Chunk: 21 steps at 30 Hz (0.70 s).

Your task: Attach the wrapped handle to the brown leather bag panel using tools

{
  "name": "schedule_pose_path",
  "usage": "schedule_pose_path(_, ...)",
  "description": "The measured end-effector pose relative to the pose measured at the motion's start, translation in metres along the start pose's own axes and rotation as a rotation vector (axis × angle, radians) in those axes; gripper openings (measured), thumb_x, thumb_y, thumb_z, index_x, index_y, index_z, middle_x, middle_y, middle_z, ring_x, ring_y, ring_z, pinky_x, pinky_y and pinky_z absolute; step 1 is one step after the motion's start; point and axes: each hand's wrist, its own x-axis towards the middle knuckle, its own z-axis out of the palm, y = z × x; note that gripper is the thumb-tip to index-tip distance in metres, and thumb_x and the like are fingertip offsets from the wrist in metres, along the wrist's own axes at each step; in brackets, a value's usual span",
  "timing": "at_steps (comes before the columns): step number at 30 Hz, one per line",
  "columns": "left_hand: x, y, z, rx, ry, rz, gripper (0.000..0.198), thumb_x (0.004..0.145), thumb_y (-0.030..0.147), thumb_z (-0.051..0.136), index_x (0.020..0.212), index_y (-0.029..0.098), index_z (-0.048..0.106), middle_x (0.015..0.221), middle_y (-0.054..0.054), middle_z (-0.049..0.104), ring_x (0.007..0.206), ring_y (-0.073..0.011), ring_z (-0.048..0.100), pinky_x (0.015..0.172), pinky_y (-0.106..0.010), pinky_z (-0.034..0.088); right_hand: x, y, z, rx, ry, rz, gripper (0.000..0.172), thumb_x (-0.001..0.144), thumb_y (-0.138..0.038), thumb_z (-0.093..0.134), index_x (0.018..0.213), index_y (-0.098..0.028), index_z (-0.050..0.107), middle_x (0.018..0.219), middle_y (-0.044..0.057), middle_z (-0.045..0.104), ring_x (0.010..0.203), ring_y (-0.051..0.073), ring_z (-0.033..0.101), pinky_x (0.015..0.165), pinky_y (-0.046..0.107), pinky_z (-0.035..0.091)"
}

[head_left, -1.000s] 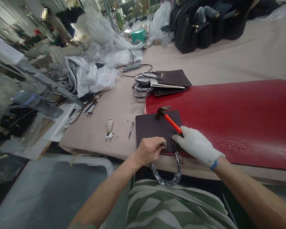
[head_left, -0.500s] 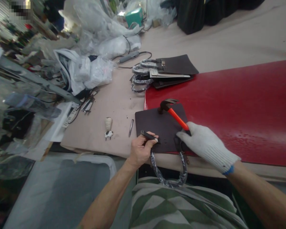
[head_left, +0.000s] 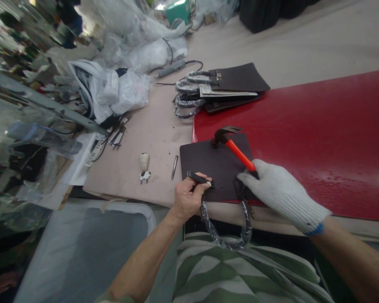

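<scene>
My bare left hand (head_left: 189,194) is closed round a short dark bar-shaped tool (head_left: 195,176) with a pale end, held low over a dark brown bag panel (head_left: 202,156). The tool's exact kind is unclear. My right hand (head_left: 281,189), in a white knit glove, grips a claw hammer (head_left: 240,155) by its orange handle. The hammer head hovers over or rests on the panel's far part; I cannot tell which. A plastic-wrapped bag handle (head_left: 247,227) loops from the panel over the table's near edge, toward my body.
A slim metal rod (head_left: 174,167) and a taped two-pronged tool (head_left: 144,168) lie left of the panel. Beyond are stacked dark bag pieces (head_left: 240,78) with wrapped handles. A red sheet (head_left: 318,134) covers the right side. A grey bin (head_left: 91,252) stands below left.
The view has shifted slightly. Both hands keep their grips, and the hammer and dark tool stay almost in place over the panel.
</scene>
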Motion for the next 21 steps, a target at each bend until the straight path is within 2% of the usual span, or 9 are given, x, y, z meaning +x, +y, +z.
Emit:
schedule_pose_path(9, 0.004, 0.0052, 0.0019, 0.034, -0.032, 0.046, 0.01, 0.09, 0.016, 0.068, 0.099, 0.016, 0.073, 0.092, -0.006, 0.082, 0.079, -0.0163, 0.079, 0.077, -0.024, 0.063, -0.0001, 0.0029, 0.0003, 0.007, 0.002, -0.018, 0.025, 0.099, -0.045, 0.059, 0.097, -0.021, 0.062, 0.082, 0.007, 0.068, 0.072, 0.024, 0.063, 0.058, 0.031, 0.032)
schedule_pose_path(16, 0.0007, 0.0052, 0.0039, 0.189, -0.027, 0.214, 0.012, 0.094, 0.021, 0.064, 0.097, 0.016, 0.074, 0.092, -0.007, 0.081, 0.08, -0.0177, 0.078, 0.074, -0.026, 0.063, -0.0012, 0.0026, -0.0001, 0.019, 0.004, -0.018, 0.024, 0.099, -0.044, 0.058, 0.096, -0.021, 0.062, 0.082, 0.008, 0.069, 0.073, 0.024, 0.064, 0.058, 0.031, 0.034)
schedule_pose_path(21, -0.0019, 0.0028, 0.0039, 0.163, -0.018, 0.205, 0.011, 0.093, 0.016, 0.065, 0.099, 0.016, 0.074, 0.093, -0.007, 0.081, 0.08, -0.0166, 0.077, 0.075, -0.025, 0.062, -0.0009, 0.0036, 0.0016, 0.016, 0.005, -0.02, 0.024, 0.099, -0.045, 0.057, 0.098, -0.021, 0.06, 0.083, 0.008, 0.068, 0.075, 0.025, 0.064, 0.059, 0.032, 0.034)
